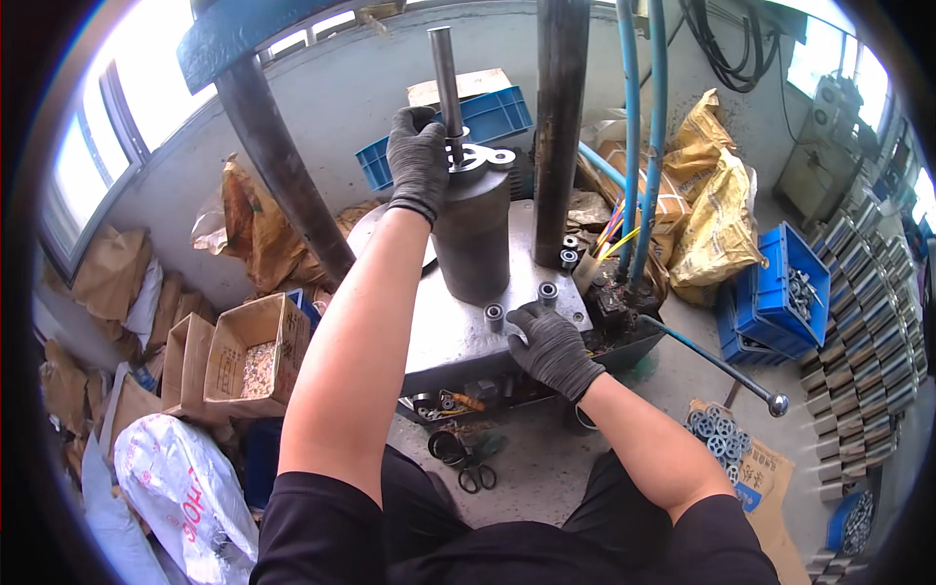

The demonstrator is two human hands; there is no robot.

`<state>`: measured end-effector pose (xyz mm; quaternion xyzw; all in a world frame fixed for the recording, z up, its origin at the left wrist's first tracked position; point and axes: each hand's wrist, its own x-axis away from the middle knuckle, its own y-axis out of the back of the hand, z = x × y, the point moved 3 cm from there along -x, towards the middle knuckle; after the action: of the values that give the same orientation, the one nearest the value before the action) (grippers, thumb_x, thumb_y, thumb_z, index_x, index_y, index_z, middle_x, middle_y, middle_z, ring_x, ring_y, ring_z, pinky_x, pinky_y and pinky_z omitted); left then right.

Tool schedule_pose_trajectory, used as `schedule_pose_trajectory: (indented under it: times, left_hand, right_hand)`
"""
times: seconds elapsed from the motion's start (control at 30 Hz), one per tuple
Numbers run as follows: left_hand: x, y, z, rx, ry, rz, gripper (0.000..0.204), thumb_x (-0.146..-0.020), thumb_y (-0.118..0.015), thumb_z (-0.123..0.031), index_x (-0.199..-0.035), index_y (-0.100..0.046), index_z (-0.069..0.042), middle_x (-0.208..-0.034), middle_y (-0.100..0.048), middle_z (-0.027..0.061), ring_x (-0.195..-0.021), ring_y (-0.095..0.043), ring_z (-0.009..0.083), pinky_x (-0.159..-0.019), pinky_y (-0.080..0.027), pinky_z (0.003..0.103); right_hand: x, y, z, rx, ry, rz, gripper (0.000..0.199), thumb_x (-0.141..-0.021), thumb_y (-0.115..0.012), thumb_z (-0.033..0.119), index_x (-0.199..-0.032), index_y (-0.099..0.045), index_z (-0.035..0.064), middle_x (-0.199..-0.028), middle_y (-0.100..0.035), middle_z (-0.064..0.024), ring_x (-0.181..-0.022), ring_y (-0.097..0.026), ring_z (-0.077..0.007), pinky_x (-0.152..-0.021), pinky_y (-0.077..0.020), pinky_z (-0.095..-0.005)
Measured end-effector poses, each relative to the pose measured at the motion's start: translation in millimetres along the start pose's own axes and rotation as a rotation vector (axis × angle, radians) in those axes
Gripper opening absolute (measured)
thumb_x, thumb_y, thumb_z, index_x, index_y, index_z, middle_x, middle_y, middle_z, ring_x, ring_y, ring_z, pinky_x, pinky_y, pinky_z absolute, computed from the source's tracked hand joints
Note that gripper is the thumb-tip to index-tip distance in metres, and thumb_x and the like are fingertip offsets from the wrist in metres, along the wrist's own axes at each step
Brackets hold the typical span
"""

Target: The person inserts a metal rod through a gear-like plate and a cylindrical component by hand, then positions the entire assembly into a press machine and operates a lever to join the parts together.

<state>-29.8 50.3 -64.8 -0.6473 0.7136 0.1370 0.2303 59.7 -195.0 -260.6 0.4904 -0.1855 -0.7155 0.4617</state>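
Both my hands wear dark grey knit gloves. My left hand is raised, its fingers curled against an upright metal rod; its fingertips are partly hidden. The rod stands in a light metal part with round lobes, which rests on top of a thick dark cylinder. That cylinder stands on a bright metal plate. Lower right, my right hand is at the plate's front edge, thumb and forefinger apart, nothing visible between them. Closest to it are two small bearings standing on the plate, one left and one behind.
Dark steel columns rise beside the cylinder. A lever with a ball end sticks out to the right. Blue hoses, blue crates and stacked metal tubes stand right. Cardboard boxes are left; scissors lie below.
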Motion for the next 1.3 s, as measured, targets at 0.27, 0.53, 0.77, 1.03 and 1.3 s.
schedule_pose_trajectory:
  times: [0.27,0.53,0.77,1.03,1.3]
  left_hand:
    - [5.4,-10.2,-2.8,0.087,0.052,0.117,0.020,-0.099,-0.063,-0.014,-0.114,-0.069,-0.003,-0.092,-0.073,0.0090,-0.088,-0.074,0.0177,-0.072,-0.060,0.033]
    - [2.7,-19.5,-4.8,-0.566,-0.100,0.256,0.047,-0.088,-0.082,-0.028,-0.122,-0.061,-0.003,-0.104,-0.075,0.0213,-0.103,-0.074,0.0400,-0.093,-0.058,0.047]
    - [7.4,-16.4,-14.0,-0.692,-0.083,0.261,0.047,-0.089,-0.080,-0.020,-0.131,-0.063,-0.011,-0.110,-0.077,0.0156,-0.109,-0.074,0.0352,-0.098,-0.058,0.046]
    - [-2.3,-13.1,3.3,-0.533,-0.050,0.240,0.049,-0.089,-0.079,-0.016,-0.135,-0.062,-0.013,-0.109,-0.078,0.0156,-0.107,-0.075,0.0345,-0.097,-0.058,0.046]
    - [7.8,-11.1,-3.8,-0.535,-0.040,0.178,0.039,-0.091,-0.076,-0.015,-0.128,-0.063,-0.014,-0.107,-0.077,0.0176,-0.109,-0.073,0.0395,-0.095,-0.057,0.050]
  right_hand:
    - [-20.4,-35.6,-10.4,0.116,-0.088,0.055,0.026,-0.093,-0.071,0.021,-0.117,-0.066,0.0117,-0.114,-0.068,-0.0171,-0.102,-0.070,-0.0389,-0.088,-0.0574,-0.0526]
    - [-24.1,-49.2,-14.6,-0.002,-0.113,0.083,0.020,-0.093,-0.074,0.021,-0.109,-0.068,0.0114,-0.107,-0.069,-0.0182,-0.099,-0.070,-0.0401,-0.088,-0.0563,-0.0520]
    - [-22.0,-47.6,-16.9,-0.143,-0.147,0.028,0.016,-0.092,-0.075,0.018,-0.105,-0.072,0.0101,-0.111,-0.070,-0.0178,-0.102,-0.069,-0.0404,-0.089,-0.0561,-0.0504]
    - [-22.8,-43.2,-19.3,-0.201,-0.191,-0.025,0.017,-0.092,-0.076,0.014,-0.107,-0.075,0.0076,-0.112,-0.070,-0.0163,-0.099,-0.070,-0.0383,-0.089,-0.0571,-0.0451]
    - [-46.6,-5.5,-15.2,-0.477,-0.135,-0.347,0.017,-0.092,-0.078,0.002,-0.108,-0.075,0.0062,-0.110,-0.070,-0.0106,-0.093,-0.072,-0.0230,-0.077,-0.0582,-0.0336]
